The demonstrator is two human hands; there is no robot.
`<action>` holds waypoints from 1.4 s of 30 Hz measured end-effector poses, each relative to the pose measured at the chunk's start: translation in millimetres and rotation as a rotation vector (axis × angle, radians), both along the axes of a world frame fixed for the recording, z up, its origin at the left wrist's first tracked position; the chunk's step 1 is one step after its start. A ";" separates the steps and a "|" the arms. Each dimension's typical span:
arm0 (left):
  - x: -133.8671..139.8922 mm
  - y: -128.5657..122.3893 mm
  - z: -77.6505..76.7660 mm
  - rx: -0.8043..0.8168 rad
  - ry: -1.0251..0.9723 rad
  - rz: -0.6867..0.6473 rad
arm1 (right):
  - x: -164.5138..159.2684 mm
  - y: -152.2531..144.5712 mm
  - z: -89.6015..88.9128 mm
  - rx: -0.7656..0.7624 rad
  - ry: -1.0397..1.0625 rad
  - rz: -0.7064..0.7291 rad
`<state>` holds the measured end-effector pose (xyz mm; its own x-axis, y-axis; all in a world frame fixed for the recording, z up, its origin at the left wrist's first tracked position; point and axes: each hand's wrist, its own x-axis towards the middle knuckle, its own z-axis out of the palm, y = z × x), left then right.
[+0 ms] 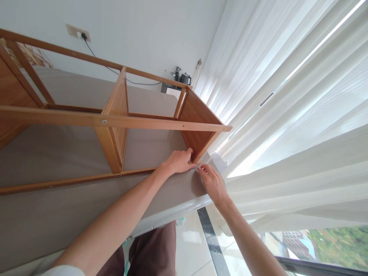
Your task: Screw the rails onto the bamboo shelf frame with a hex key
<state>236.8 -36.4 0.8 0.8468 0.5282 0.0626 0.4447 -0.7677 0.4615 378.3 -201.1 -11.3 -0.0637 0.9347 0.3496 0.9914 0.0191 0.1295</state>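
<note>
White curtains [310, 84] hang from one to four o'clock. A grey surface [37, 218] carries the wooden frame [161, 122], stretching toward nine o'clock. At five o'clock I clasp its lower corner with my left hand [178, 161], and the fingers of my right hand [214, 184] pinch a small shiny piece [197, 168] just beside.

Smooth wooden frame [149, 122], cloth curtain [304, 161], glossy tiles [188, 245]

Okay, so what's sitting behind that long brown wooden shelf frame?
Behind the long brown wooden shelf frame, a plain white wall and a black handled kettle show, past a smooth grey-brown surface. Anything directly behind its flat brown wooden end panel is covered.
</note>
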 end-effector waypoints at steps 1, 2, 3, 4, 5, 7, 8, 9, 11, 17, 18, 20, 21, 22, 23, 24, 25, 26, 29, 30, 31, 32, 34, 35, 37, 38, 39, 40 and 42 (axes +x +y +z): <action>0.1 0.1 -0.8 0.001 0.000 0.003 | 0.7 0.3 -0.2 -0.006 0.002 0.005; 0.1 0.2 -1.3 0.004 0.001 0.006 | 1.7 0.5 -0.8 -0.009 0.013 0.009; 0.2 0.2 -1.6 0.007 0.003 0.008 | 2.8 0.6 -1.6 -0.009 0.032 0.012; 0.3 0.2 -1.5 0.010 0.007 0.010 | 3.8 0.6 -2.5 -0.003 0.059 0.014; 0.3 0.1 -1.2 0.013 0.012 0.010 | 4.8 0.6 -3.4 0.010 0.092 0.013; 0.4 -0.2 -0.3 0.019 0.024 0.011 | 6.4 0.8 -4.4 0.044 0.167 0.008; 0.4 -0.3 0.1 0.021 0.030 0.011 | 7.2 1.1 -4.5 0.058 0.201 0.006; 0.5 -0.4 0.3 0.024 0.034 0.012 | 8.0 1.5 -4.3 0.066 0.229 0.006; 0.9 -0.5 0.1 0.030 0.038 0.012 | 9.7 2.5 -3.5 0.062 0.266 0.012; 1.7 -0.3 -2.5 0.048 0.029 0.009 | 11.7 2.6 -4.3 0.058 0.313 -0.030; 1.7 -0.3 -2.7 0.050 0.027 0.008 | 10.9 2.2 -5.1 0.068 0.318 -0.051; 1.5 -0.4 -2.7 0.056 0.025 0.004 | 8.4 1.8 -6.4 0.072 0.339 -0.087; 1.4 -0.5 -2.6 0.059 0.025 0.002 | 6.8 1.9 -6.9 0.067 0.357 -0.098; 1.3 -0.6 -2.3 0.063 0.026 0.001 | 5.1 2.5 -7.3 0.065 0.379 -0.112; 1.2 -0.8 -2.0 0.066 0.027 0.001 | 3.3 3.3 -7.5 0.066 0.404 -0.125; 0.9 -1.1 -1.5 0.070 0.029 0.001 | 1.7 4.3 -7.7 0.070 0.428 -0.136; 0.7 -1.4 -1.0 0.074 0.031 0.002 | 0.3 5.4 -8.0 0.075 0.450 -0.144; 0.4 -1.9 -0.4 0.078 0.033 0.002 | -0.8 6.6 -8.4 0.079 0.466 -0.148; -0.3 -3.4 1.3 0.091 0.037 0.004 | -1.6 9.1 -10.4 0.087 0.490 -0.166; -0.4 -3.8 1.7 0.095 0.037 0.004 | -1.1 9.4 -11.2 0.086 0.493 -0.171; -0.4 -4.3 2.1 0.099 0.036 0.003 | -0.5 9.4 -11.7 0.081 0.495 -0.172; -0.3 -4.6 2.3 0.103 0.035 0.003 | 0.3 9.2 -12.1 0.074 0.497 -0.171; -0.2 -4.9 2.3 0.109 0.032 0.005 | 1.5 8.2 -12.3 0.057 0.501 -0.166; -0.1 -4.8 2.0 0.111 0.031 0.006 | 1.9 7.6 -12.1 0.053 0.502 -0.165; 0.0 -4.2 1.0 0.111 0.028 0.007 | 1.8 6.4 -11.7 0.052 0.505 -0.164; 0.0 -3.8 0.3 0.110 0.027 0.006 | 1.4 6.1 -11.6 0.053 0.507 -0.165; 0.1 -3.3 -0.5 0.109 0.026 0.004 | 0.9 6.1 -11.5 0.056 0.510 -0.168; 0.2 -2.8 -1.2 0.109 0.025 0.003 | 0.2 6.4 -11.6 0.060 0.515 -0.172; 0.4 -2.0 -2.5 0.111 0.023 0.002 | -1.4 7.6 -12.0 0.069 0.524 -0.182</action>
<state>237.2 -38.4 -1.7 0.8476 0.5209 0.1014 0.4557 -0.8124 0.3637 376.9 -193.5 -23.3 0.2953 0.8883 0.3517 0.9101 -0.1496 -0.3863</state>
